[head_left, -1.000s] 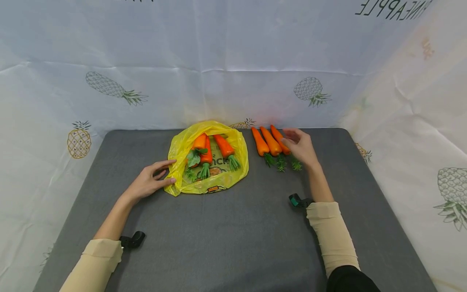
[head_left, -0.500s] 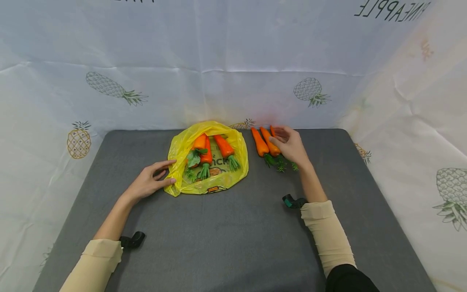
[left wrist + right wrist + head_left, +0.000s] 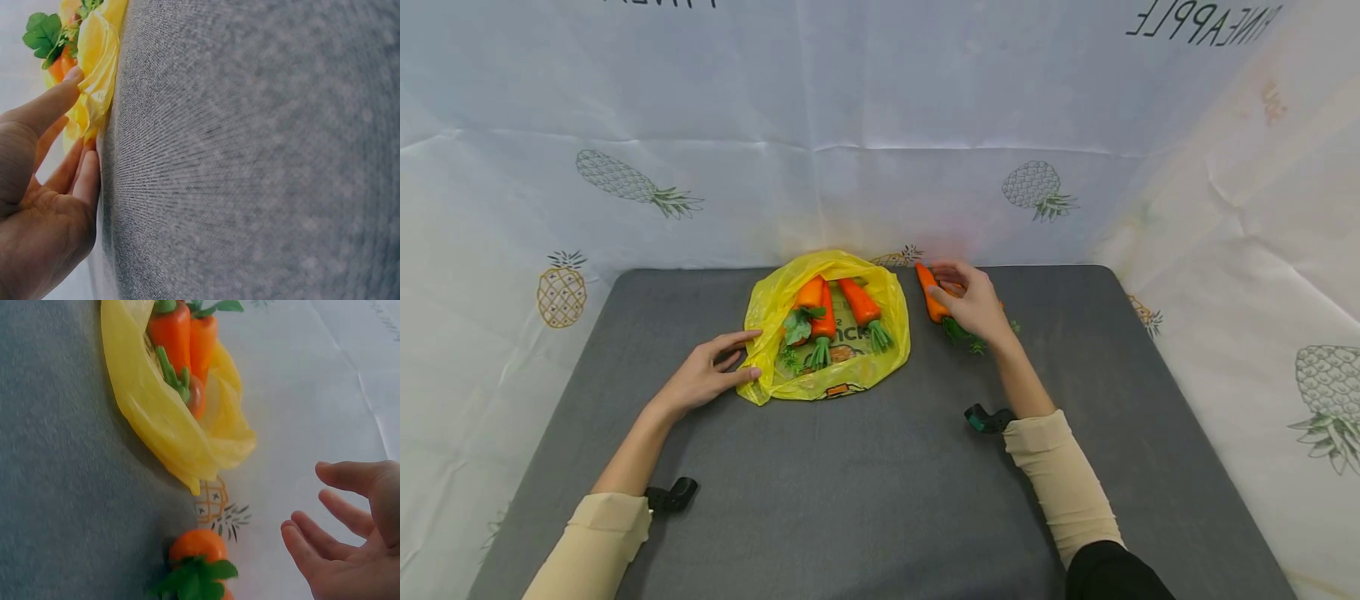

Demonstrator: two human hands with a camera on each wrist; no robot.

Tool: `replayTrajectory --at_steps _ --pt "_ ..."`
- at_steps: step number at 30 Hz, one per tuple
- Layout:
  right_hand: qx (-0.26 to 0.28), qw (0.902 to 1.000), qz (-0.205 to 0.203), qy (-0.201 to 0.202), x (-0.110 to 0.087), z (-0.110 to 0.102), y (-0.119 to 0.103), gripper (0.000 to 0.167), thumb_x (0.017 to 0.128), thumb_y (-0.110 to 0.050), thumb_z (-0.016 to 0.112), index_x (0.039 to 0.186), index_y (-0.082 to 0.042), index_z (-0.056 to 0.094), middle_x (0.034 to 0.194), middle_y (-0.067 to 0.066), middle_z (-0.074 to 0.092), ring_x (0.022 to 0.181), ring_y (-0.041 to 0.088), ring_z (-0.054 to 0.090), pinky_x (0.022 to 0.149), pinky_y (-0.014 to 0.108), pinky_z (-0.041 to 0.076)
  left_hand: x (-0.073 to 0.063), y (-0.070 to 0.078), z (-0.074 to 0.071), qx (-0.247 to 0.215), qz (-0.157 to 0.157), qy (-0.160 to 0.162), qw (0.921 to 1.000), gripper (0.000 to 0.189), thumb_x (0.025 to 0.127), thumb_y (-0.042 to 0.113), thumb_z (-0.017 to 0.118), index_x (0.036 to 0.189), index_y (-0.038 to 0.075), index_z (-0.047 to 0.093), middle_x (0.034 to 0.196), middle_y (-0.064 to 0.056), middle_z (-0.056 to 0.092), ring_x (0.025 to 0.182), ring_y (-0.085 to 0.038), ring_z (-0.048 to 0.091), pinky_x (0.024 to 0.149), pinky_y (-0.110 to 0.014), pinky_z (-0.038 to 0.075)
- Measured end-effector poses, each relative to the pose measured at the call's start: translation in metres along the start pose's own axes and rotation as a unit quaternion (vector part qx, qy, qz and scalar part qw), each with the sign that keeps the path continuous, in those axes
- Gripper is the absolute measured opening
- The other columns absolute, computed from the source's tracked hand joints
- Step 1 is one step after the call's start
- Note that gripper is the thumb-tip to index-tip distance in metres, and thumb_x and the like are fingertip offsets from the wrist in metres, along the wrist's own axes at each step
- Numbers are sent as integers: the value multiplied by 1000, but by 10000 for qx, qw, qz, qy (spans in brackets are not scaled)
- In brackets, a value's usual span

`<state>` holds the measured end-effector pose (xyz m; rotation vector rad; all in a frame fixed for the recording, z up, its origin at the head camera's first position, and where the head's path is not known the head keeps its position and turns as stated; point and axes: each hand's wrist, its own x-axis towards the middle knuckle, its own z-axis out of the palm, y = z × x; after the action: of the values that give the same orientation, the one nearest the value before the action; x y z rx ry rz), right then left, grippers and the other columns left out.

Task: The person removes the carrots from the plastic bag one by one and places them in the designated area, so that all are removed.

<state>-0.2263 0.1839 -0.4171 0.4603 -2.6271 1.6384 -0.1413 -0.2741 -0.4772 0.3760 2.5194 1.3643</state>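
Observation:
In the head view a yellow plastic bag (image 3: 891, 367) lies with its mouth spread wide, several orange carrots (image 3: 859, 302) with green tops inside. My left hand (image 3: 700, 377) rests at the bag's left rim, thumb and fingers loosely spread; the left wrist view shows the thumb (image 3: 62, 94) against the yellow plastic. To the right of the bag, my right hand (image 3: 973, 307) is over a row of loose carrots, fingers slightly bent and holding nothing. The leftmost loose carrot (image 3: 928, 293) shows beside the fingertips; the others are mostly hidden under the hand, with green tops (image 3: 977, 345) showing.
A grey cloth-covered table (image 3: 850, 492) carries everything. White sheeting (image 3: 880, 100) printed with pineapples hangs behind and at both sides, close to the bag and carrots. A black wrist camera (image 3: 988, 418) is on the right arm, another (image 3: 672, 495) on the left.
My right hand has moved left across the loose carrots, from the rightmost one towards the leftmost, covering more of them. My left hand and the bag have stayed in place.

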Motion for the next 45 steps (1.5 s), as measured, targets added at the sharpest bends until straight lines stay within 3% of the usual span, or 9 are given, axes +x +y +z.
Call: replayTrajectory --at_steps 17,24,32,45 --pt "114 9985 -347 -410 4 31 -6 46 105 -10 72 147 4 59 150 29 59 143 49 57 126 57 52 0 -1 -1 -5 -3 -9 10000 70 104 24 77 166 11 46 170 -22 44 161 -43 39 129 -44 39" --pt "76 9972 -469 -586 7 44 -7 46 104 -10 73 146 6 61 147 29 62 140 45 62 122 55 56 -1 4 -1 -39 -14 -1 10000 70 104 21 77 165 9 46 169 -25 43 158 -47 40 130 -50 38" --pt "-86 9947 -387 -949 10 62 0 48 105 -12 73 148 6 59 149 28 62 142 43 62 124 55 55 -2 6 -1 -72 -30 -5 10000 70 103 20 77 165 9 47 168 -25 44 158 -46 42 130 -52 38" --pt "-236 9930 -301 -1119 20 85 11 46 105 -14 74 147 1 62 146 23 66 138 41 65 122 53 57 -2 6 -1 -140 -25 -18 9999 70 103 20 77 165 10 47 168 -24 44 159 -46 40 131 -52 38"
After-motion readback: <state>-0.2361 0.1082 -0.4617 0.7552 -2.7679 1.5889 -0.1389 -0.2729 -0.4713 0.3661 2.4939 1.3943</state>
